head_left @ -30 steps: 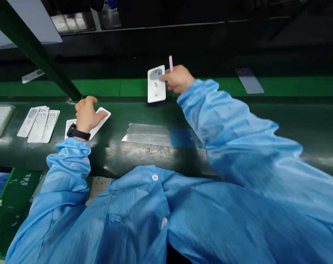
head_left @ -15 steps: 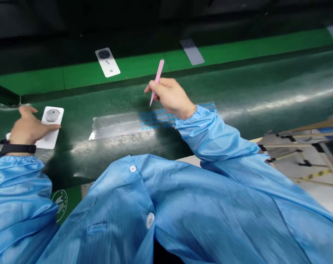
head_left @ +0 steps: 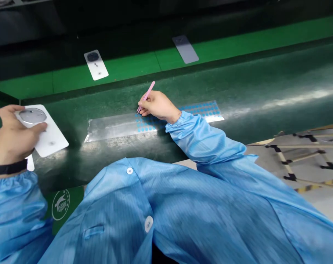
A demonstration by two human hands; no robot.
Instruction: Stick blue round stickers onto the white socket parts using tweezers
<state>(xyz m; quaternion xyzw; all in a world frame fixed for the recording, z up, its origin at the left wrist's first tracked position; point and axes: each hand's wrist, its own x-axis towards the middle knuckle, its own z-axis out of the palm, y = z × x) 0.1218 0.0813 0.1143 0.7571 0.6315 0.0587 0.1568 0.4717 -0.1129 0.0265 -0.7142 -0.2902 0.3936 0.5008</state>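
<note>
Right fingers [head_left: 145, 104]: I see them clenched on the pink tweezers [head_left: 147, 94], long axis running from 1 to 7 o'clock, tips at 7.
Tips: at the left edge of the blue dots [head_left: 199, 110]; I cannot tell whether they touch.
Clear film [head_left: 111, 128]: carries the dots and lies 9 to 3 o'clock on the bench [head_left: 265, 86]; my right arm is the nearer.
Left fingers [head_left: 6, 113]: at 9 o'clock, grasping a white card [head_left: 54, 141], thumb across its grey disc [head_left: 32, 116].
Green strip [head_left: 251, 47]: beyond the bench, bearing a second white card [head_left: 96, 65] at 11 o'clock and a grey card [head_left: 185, 49] at 1 o'clock.
</note>
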